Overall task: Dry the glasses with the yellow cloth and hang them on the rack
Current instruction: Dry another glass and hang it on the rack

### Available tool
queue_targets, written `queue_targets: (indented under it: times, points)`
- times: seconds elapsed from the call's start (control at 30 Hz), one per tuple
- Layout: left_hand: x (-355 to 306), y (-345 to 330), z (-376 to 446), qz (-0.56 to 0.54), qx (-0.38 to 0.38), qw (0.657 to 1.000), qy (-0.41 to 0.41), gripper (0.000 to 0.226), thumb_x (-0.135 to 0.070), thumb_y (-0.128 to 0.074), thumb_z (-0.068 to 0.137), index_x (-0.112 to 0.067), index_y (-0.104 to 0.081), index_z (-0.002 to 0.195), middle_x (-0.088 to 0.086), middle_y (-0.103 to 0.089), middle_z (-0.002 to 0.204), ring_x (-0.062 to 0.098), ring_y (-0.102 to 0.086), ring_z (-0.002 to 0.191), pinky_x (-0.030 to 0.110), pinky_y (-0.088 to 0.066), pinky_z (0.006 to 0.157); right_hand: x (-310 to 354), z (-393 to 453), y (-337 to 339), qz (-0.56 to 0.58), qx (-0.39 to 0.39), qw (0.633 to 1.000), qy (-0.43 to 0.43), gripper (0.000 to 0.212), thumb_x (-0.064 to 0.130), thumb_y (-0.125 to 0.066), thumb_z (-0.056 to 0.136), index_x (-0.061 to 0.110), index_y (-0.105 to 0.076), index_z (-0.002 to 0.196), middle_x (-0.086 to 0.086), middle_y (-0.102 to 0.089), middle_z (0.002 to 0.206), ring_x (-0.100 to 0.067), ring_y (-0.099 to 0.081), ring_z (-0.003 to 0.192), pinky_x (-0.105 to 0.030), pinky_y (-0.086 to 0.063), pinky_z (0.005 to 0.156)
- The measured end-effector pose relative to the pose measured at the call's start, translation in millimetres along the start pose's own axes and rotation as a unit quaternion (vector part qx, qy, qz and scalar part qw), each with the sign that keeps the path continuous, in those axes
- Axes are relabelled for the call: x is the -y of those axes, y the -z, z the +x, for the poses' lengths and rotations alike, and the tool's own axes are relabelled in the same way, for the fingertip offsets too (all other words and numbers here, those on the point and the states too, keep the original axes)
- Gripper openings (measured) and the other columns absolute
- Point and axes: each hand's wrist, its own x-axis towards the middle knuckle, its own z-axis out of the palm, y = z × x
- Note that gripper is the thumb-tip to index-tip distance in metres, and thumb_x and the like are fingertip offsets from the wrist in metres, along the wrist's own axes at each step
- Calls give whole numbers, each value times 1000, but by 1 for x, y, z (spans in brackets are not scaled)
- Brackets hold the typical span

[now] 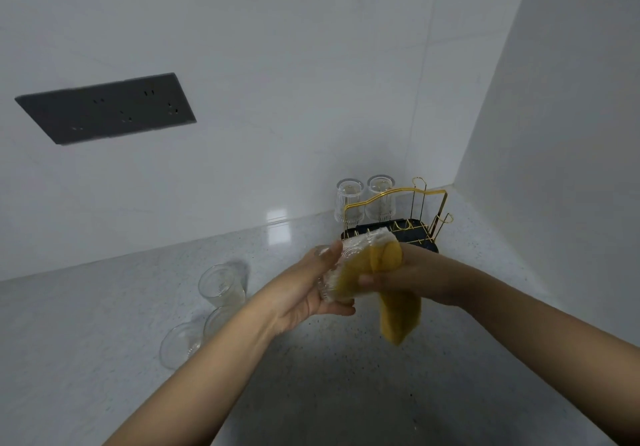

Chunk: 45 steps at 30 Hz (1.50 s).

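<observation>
left hand (311, 293) is gripping a ribbed clear glass (337, 272) above the speckled grey counter (104, 307) just in front of the gold wire rack (398, 210), right hand (408, 277) pinching the yellow cloth (388, 286) against it, probably best to twist the glass slowly so the cloth reaches inside
</observation>
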Motion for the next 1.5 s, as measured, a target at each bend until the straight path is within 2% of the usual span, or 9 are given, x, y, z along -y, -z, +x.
queue_targets:
  times: [0.2, 0.37, 0.5, 0.67, 0.77, 0.97, 1.1, 1.27, 1.5]
  points:
    - [20, -4, 3, 190, -67, 949, -244, 56, -36, -70, 76, -34, -40, 123, 1, -58, 115, 25, -70, 79, 33, -59, 64, -1, 3, 4, 238, -48, 970, -21, 30, 25, -61, 68, 19, -60, 98, -4, -64, 99, -22, -61, 95, -34, -51, 81]
    - [7, -7, -3, -11, -5, 996, -92, 66, -47, -73, 71, -8, -48, 118, 15, -63, 81, 22, -59, 52, 27, -51, 45, 9, -9, -4, -31, 24, 998, 40, 6, 32, -57, 88, 33, -56, 94, 14, -58, 86, -4, -59, 83, -13, -46, 70]
    - [-2, -2, -5, 10, 39, 997, 60, 68, -57, -70, 62, -6, -58, 106, 12, -66, 71, 19, -64, 52, 27, -55, 49, 2, -8, -10, -161, 35, 985, 45, 19, 30, -51, 92, 19, -58, 105, 7, -58, 89, -4, -60, 82, -12, -50, 70]
    - [16, -3, 3, 21, 7, 996, -86, 66, -36, -70, 76, -23, -42, 134, 10, -57, 128, 32, -64, 108, 44, -57, 82, 4, -2, -1, 160, -72, 984, -33, 16, 24, -58, 82, 22, -58, 98, -3, -61, 105, -22, -57, 98, -30, -47, 79]
    - [25, -5, 8, 42, -33, 981, -189, 61, -30, -74, 73, -23, -47, 128, 8, -58, 127, 30, -64, 111, 42, -57, 82, 4, -5, -1, 259, -88, 960, -53, 9, 22, -55, 86, 28, -51, 92, 0, -57, 98, -18, -57, 89, -29, -49, 71]
    - [2, -6, -2, -39, 20, 999, 6, 57, -42, -67, 80, -6, -56, 123, 18, -68, 110, 29, -70, 91, 42, -60, 79, -10, -11, -9, -148, 23, 988, 26, 35, 31, -57, 87, 23, -50, 119, 7, -54, 113, -6, -53, 98, -9, -44, 78]
    - [7, -3, 0, 0, 36, 999, -16, 78, -46, -74, 71, -15, -42, 135, 18, -63, 118, 32, -70, 91, 42, -60, 79, -7, -11, -3, -23, -27, 998, 51, 20, 25, -57, 85, 20, -58, 104, -4, -60, 109, -19, -59, 98, -23, -50, 81]
    - [22, -4, 7, 86, -33, 980, -176, 64, -5, -75, 76, -24, -45, 130, 4, -64, 117, 29, -68, 103, 39, -58, 83, -4, -10, 1, 220, -87, 972, -3, 13, 20, -55, 84, 26, -57, 95, 3, -62, 100, -20, -58, 100, -28, -46, 76]
    - [4, -4, 0, -35, 17, 999, 3, 51, -39, -70, 80, -7, -57, 118, 17, -72, 99, 28, -72, 81, 36, -62, 70, -6, -11, 0, -150, -3, 988, 24, 26, 30, -59, 86, 21, -54, 110, 5, -56, 107, -16, -56, 98, -18, -47, 80]
